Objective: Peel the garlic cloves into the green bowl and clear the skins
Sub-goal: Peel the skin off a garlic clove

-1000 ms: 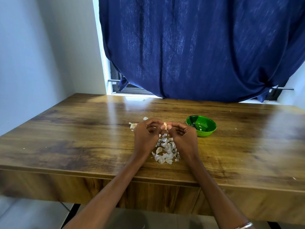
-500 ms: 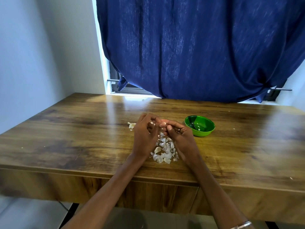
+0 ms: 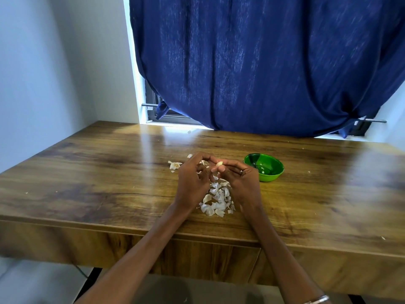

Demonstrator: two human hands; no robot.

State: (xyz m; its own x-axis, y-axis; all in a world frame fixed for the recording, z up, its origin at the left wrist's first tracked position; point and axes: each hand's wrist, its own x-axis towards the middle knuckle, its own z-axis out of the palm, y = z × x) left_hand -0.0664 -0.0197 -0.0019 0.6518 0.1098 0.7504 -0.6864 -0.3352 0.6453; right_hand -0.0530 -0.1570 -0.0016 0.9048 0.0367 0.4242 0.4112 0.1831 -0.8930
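Both hands are up over the pile of skins (image 3: 215, 199), left of the green bowl (image 3: 264, 166). Right hand (image 3: 240, 179) pinches a garlic clove (image 3: 219, 164); left hand (image 3: 194, 178) has curled fingers picking at it. A few cloves sit in the bowl.

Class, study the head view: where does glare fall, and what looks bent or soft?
Head view: window glare streaks the table below the curtain; wide-angle bends the table edge; the green bowl gleams; the garlic clove and both hands look slightly soft.

Finger ring (image 3: 241, 172), silver wrist bangle (image 3: 317, 300)
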